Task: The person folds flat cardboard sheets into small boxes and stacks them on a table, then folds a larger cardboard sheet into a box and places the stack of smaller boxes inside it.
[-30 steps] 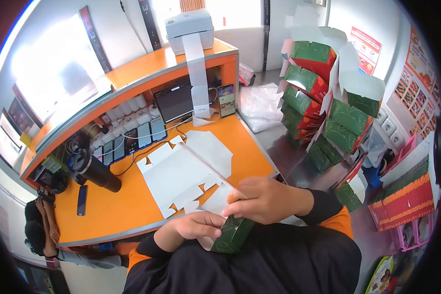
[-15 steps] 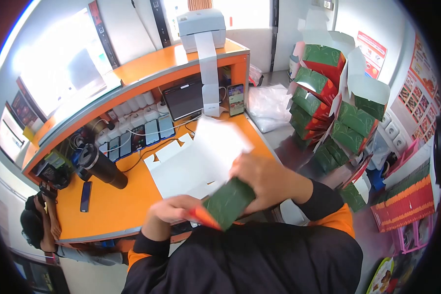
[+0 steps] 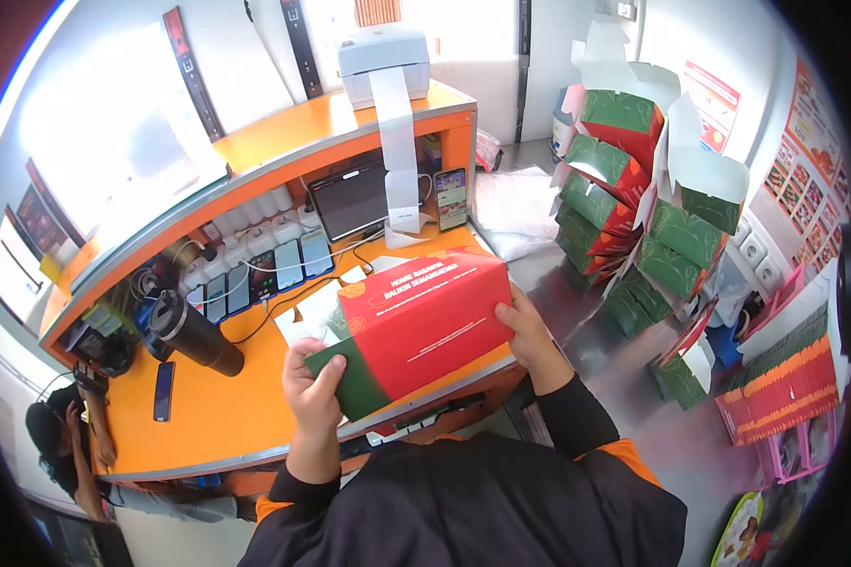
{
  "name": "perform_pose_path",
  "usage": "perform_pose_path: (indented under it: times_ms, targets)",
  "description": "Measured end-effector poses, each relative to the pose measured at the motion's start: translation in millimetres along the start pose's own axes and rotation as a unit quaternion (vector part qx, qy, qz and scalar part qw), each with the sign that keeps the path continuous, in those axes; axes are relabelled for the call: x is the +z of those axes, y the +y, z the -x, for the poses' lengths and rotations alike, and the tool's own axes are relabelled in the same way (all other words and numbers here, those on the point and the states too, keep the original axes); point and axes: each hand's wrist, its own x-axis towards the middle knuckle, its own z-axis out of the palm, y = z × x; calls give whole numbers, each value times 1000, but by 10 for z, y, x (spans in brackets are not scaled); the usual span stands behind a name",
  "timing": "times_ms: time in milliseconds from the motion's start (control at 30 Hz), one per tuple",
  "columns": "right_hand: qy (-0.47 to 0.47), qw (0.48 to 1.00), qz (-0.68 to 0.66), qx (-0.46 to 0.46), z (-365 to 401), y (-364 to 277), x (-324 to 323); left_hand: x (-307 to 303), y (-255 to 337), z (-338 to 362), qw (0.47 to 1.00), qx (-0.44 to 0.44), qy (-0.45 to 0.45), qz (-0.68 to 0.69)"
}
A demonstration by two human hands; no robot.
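Over one table (image 3: 246, 416) with one tumbler (image 3: 197, 333) and perhaps six racked phones (image 3: 288, 261), the left hand (image 3: 314, 387) and right hand (image 3: 528, 331) hold one box (image 3: 440, 333), red, green-ended, white-lettered.

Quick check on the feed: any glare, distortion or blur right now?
Head view: the bright rectangular window at upper left is blown out to white; head view: wide-lens distortion bows the long, grey-edged orange shelf, and the frame's corners go black; head view: the red-and-green cardboard box shows no obvious motion blur, though its smallest white print is unreadable.
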Motion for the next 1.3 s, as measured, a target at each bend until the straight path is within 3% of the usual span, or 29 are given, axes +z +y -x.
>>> perform_pose_path:
  times_ms: [100,200,300,400,500,533,567,600,700,800,900,1000,1100,1133,1233,1300]
  targets:
    - [19,999,30,-23,49,-16,-20,145,-92,16,998,42,44,18]
    - [19,999,25,-44,133,18,-59,52,-192,4,976,-147,91,132]
    - [29,998,36,-31,182,66,-135,59,-206,75,933,-316,75,158]
    - [9,993,80,84,210,-67,-200,-31,-199,103,978,-197,-64,8]
    - [45,979,126,153,139,86,-312,28,-154,96,976,-133,-110,-130]
    - [64,958,276,40,180,29,-199,89,-184,85,983,-124,-80,-107]
    - [81,903,416,-75,265,-32,-37,186,-236,69,989,-114,-49,-84]
    - [95,814,541,-189,341,-101,132,289,-281,52,993,-104,-17,-61]
    - [-129,747,588,-281,504,-182,484,583,-342,6,984,-156,24,85]
    - [-132,683,622,-360,472,-85,495,840,-316,39,975,-178,16,135]
    - [-96,649,533,-534,383,-184,311,972,-301,3,973,-162,10,162]
    - [-150,709,428,-540,437,-471,114,1013,-284,-80,974,-130,41,184]
    - [-26,864,320,-388,553,-589,26,1023,-467,-14,984,-47,34,166]
    - [-29,866,314,-388,561,-647,58,1034,-523,18,990,-29,31,137]
    - [-100,693,488,-521,483,-759,282,1239,-637,189,993,71,-31,89]
    - [-152,675,502,-519,464,-704,222,1240,-562,248,972,-1,-103,212]
